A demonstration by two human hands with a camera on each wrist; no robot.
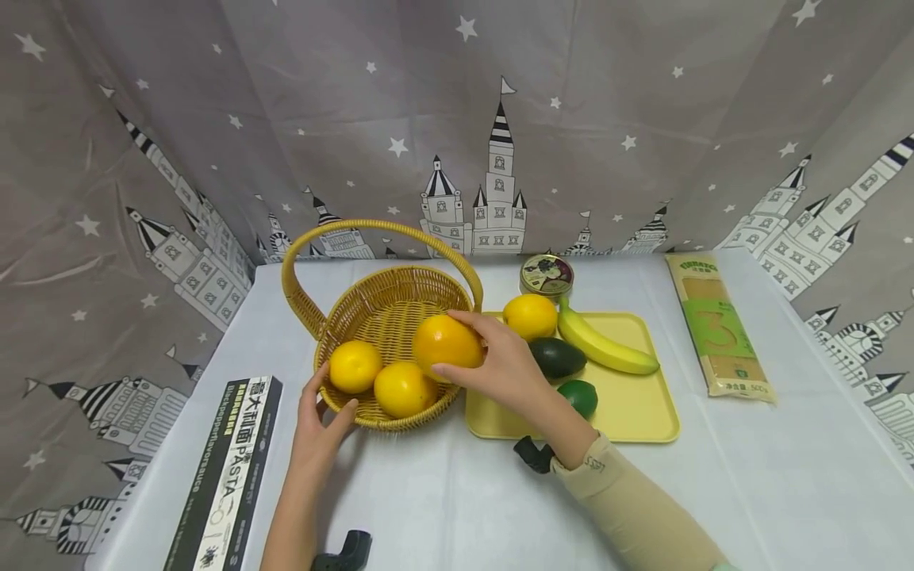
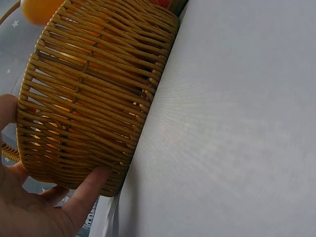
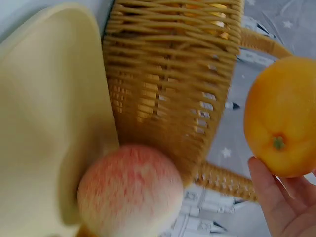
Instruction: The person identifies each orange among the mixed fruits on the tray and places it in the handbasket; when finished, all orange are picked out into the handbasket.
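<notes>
My right hand point(image 1: 500, 361) grips an orange point(image 1: 447, 341) between thumb and fingers, over the right part of a wicker basket point(image 1: 446, 287). In the right wrist view, the orange's green stem spot shows, and the fruit stands apart from the basket wall. Two yellow-orange fruits lie inside the basket at its front: one at the left point(image 1: 355, 366), another near the middle point(image 1: 405, 389). With fingers and thumb spread round the left front side, my left hand point(image 1: 321, 424) holds the basket; in the left wrist view, its thumb presses the woven wall point(image 2: 98, 98).
Right of the basket, a yellow tray point(image 1: 628, 412) bears a lemon point(image 1: 530, 316), a banana point(image 1: 607, 342), an avocado point(image 1: 557, 358), a green fruit point(image 1: 578, 398) and a peach point(image 3: 131, 192). A round tin point(image 1: 546, 275) stands behind. Pasta box point(image 1: 224, 476) left; noodle pack point(image 1: 720, 329) right.
</notes>
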